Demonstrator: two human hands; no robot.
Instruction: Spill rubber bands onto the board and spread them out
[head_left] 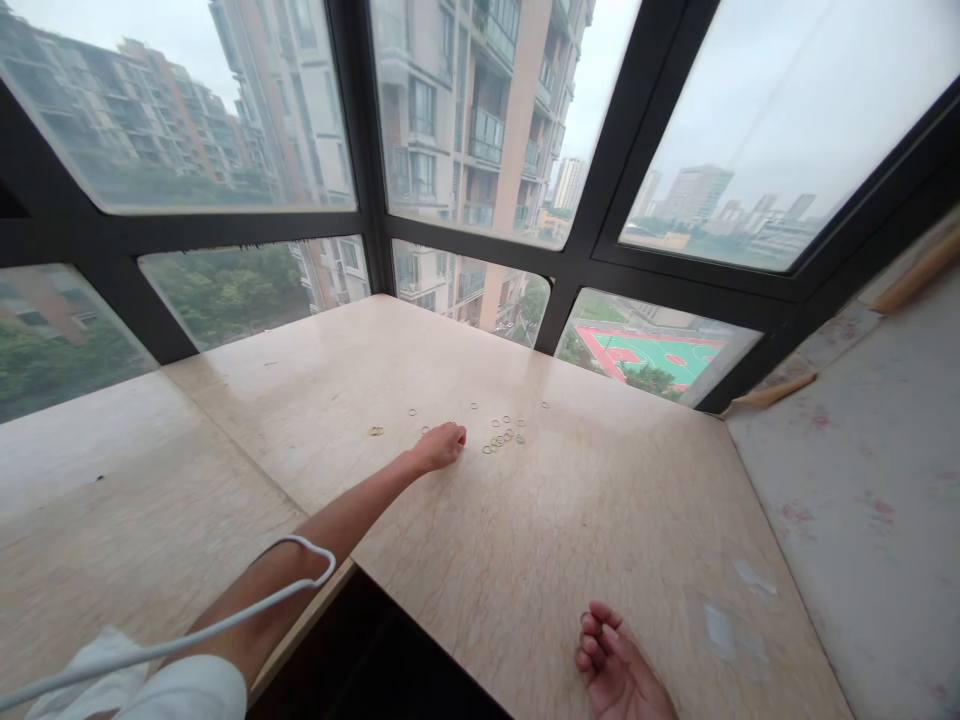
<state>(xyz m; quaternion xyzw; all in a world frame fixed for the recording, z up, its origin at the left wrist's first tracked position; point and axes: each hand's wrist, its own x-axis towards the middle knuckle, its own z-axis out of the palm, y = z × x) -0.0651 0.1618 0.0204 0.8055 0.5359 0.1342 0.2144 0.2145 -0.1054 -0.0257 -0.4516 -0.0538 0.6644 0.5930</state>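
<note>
My left hand reaches far across the stone sill with its fingers pinched together and pointing down. Whatever lies between those fingertips is hidden. Just to its right several thin metal rings lie loosely clustered, some overlapping. Further rings lie scattered around, among them one single ring beyond the hand and a small gold-coloured group to its left. Near the front edge, my right hand rests palm up with curled fingers. A thin ring seems to show at its fingertips.
The pale marble sill runs to dark window frames. Clear plastic packets lie at the right, by the papered wall. A white cable crosses my left forearm. A dark opening sits below the front edge.
</note>
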